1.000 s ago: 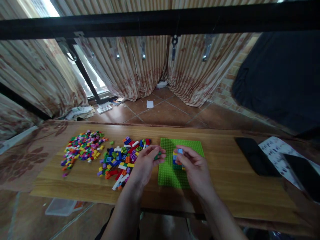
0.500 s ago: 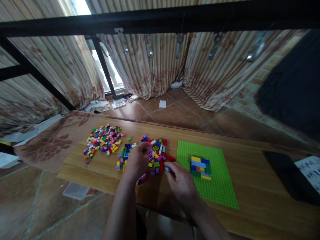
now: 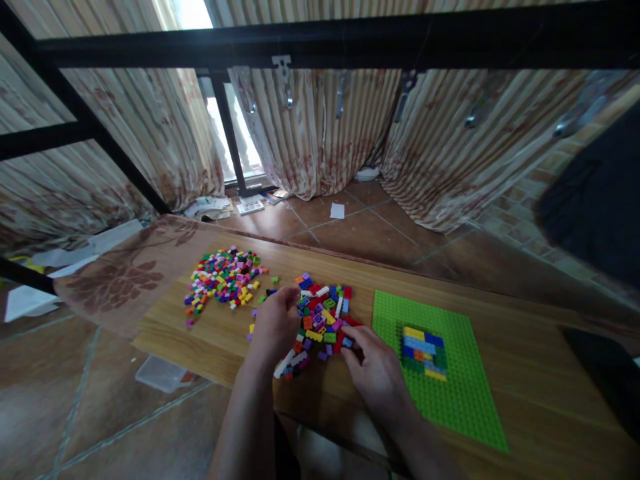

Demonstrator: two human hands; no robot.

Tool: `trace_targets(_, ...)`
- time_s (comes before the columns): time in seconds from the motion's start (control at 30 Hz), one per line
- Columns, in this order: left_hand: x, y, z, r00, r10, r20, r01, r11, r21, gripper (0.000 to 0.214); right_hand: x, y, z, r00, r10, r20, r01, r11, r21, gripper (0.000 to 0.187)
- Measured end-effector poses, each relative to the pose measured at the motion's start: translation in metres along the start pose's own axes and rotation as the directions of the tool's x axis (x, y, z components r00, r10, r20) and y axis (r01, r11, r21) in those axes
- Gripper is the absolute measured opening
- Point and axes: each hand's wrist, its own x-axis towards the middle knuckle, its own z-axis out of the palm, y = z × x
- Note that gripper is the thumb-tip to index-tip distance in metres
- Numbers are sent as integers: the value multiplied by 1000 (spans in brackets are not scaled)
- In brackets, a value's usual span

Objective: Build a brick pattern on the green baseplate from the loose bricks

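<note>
My left hand (image 3: 274,321) rests on the left side of a pile of larger coloured bricks (image 3: 323,317), fingers curled down among them. My right hand (image 3: 376,367) reaches into the pile's right edge, its fingertips pinched around a small blue brick (image 3: 347,342). Right of the hands lies a green baseplate (image 3: 450,393) carrying a small block of stacked bricks (image 3: 423,345) in yellow, blue, orange and green. A second heap of small mixed bricks (image 3: 223,279) lies further left on the wooden table (image 3: 215,333).
A dark flat object (image 3: 607,373) lies at the table's right end. A patterned cloth (image 3: 120,280) covers the left end. A black bar (image 3: 320,40) crosses overhead. Below, a clear plastic lid (image 3: 163,373) sits on the tiled floor.
Both hands left the baseplate and moved left into the brick pile. The view swung left, so the baseplate now sits right of the hands with its stacked bricks uncovered.
</note>
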Motion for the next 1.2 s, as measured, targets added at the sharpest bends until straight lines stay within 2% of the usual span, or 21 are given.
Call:
trace_targets(0.2, 0, 1, 2, 1000, 25, 6, -24, 997, -78, 24, 2, 0, -3, 1000, -14, -13, 14, 1000, 11, 33)
trace_targets(0.5, -1, 1, 7, 997, 74, 22, -72, 995, -67, 22, 0, -2, -9, 998, -38, -43, 39, 999, 21, 27)
trace_targets(0.67, -3, 8, 11, 995, 89, 53, -90, 995, 33, 24, -1, -2, -14, 997, -39, -71, 41, 999, 29, 23)
trace_targets(0.77, 1, 12, 14, 995, 98, -1, -96, 974, 207, 27, 1, -4, -17, 995, -36, -90, 39, 999, 33, 21)
trace_targets(0.83, 7, 14, 15, 984, 180, -11, -165, 921, 353, 37, 2, -5, -19, 994, -35, -101, 39, 998, 40, 21)
trace_targets(0.9, 14, 15, 17, 957, 285, 56, -279, 846, 455, 53, 2, -6, -20, 993, -40, -107, 46, 997, 55, 21)
trace_targets(1.0, 23, 13, 21, 907, 382, 177, -417, 760, 498, 66, 3, -6, -23, 993, -54, -108, 62, 995, 75, 21)
trace_targets(1.07, 27, 9, 25, 885, 415, 211, -463, 733, 499, 67, 2, -6, -25, 992, -53, -111, 61, 995, 77, 20)
trace_targets(1.2, 30, 2, 30, 894, 398, 207, -446, 735, 511, 62, 2, -6, -28, 990, -49, -134, 58, 996, 67, 20)
